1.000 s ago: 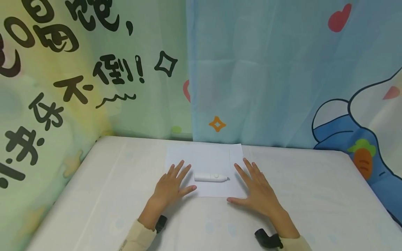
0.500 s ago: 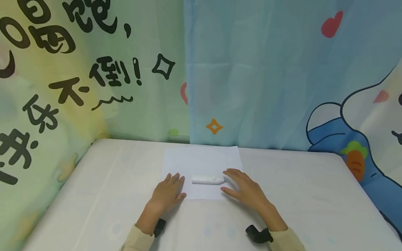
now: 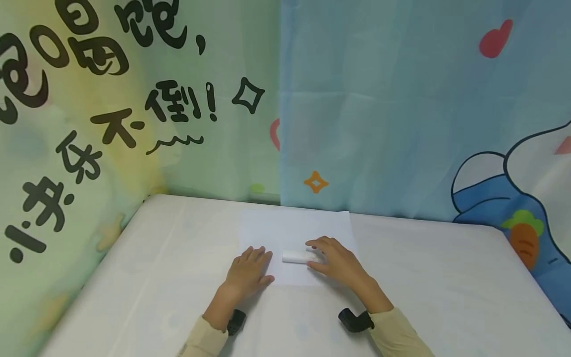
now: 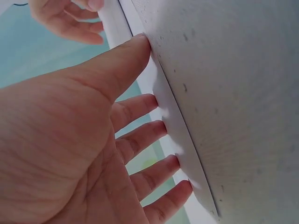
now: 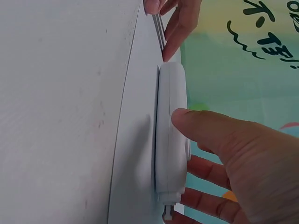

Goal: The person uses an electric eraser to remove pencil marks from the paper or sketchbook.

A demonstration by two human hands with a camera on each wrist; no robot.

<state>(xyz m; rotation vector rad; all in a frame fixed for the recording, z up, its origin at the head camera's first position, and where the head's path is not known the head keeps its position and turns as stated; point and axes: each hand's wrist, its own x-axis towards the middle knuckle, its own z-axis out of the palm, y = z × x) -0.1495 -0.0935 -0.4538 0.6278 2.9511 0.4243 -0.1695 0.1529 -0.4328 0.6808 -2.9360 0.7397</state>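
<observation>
A slim white device (image 3: 294,257) lies sideways on a white sheet of paper (image 3: 290,228); its metal tip shows at the lower end of the device (image 5: 170,140) in the right wrist view. My right hand (image 3: 341,265) reaches over its right part, thumb on the near side and slightly bent fingers on the far side. The right thumb overlaps the device in the right wrist view; firm contact cannot be told. My left hand (image 3: 247,275) rests with spread fingers at the paper's left edge, fingertips touching the sheet (image 4: 175,126).
A white cloth (image 3: 147,277) covers the table. Behind it hang a green and yellow curtain with black writing (image 3: 223,158) and a blue one (image 3: 383,124) with a printed rabbit and carrot. Black wrist cameras sit at both wrists, at the left (image 3: 236,321) and right (image 3: 355,321).
My right hand has moved left and over the device, its fingers drawn closer around it. My left hand has lowered to the paper's edge, its fingers less spread. The head view has shifted slightly.
</observation>
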